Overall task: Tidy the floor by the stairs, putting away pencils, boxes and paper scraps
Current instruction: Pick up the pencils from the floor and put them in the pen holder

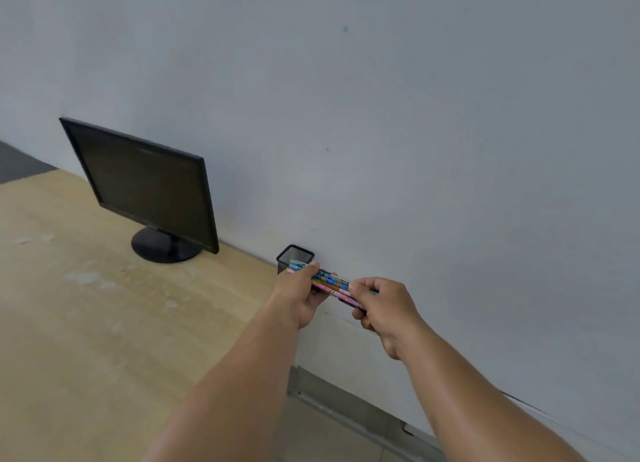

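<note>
A bundle of several colourful patterned pencils [330, 283] lies almost level between my two hands, just above the desk's right end. My left hand [299, 297] grips the bundle near its left end, fingers curled round it. My right hand [379, 305] grips the right end. Directly behind the pencils' left tips stands a black mesh pencil cup [294, 255] against the wall; its lower part is hidden by my left hand.
A black monitor [145, 184] on a round base stands on the light wooden desk [104, 323] to the left. A grey-white wall [415, 150] runs behind everything. Beyond the desk's right edge, tiled floor and a grey baseboard [346, 402] show below.
</note>
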